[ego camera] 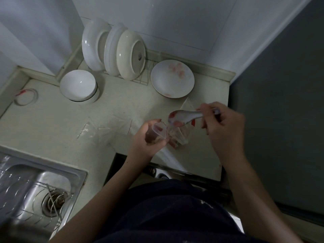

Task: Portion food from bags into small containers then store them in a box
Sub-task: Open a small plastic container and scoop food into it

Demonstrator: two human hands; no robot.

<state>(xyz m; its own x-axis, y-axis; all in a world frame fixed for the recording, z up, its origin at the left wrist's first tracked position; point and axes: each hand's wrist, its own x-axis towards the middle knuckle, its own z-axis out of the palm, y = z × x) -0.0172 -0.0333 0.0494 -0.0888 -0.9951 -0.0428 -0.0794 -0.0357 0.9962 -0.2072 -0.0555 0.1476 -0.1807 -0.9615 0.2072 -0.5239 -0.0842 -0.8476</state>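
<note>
Dark cloth, clear cup, glossy spoon

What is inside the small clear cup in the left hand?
Brownish-red food shows through the small clear cup in the left hand; its fingers hide the lower part and the amount. The right hand holds a spoon nearby.

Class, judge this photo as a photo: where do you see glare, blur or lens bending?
Head view: dim overall; glints on the upright plates and the bowl; the spoon in the right hand looks blurred; straight edges bow toward the sides; bottom-left corner out of focus.
</note>
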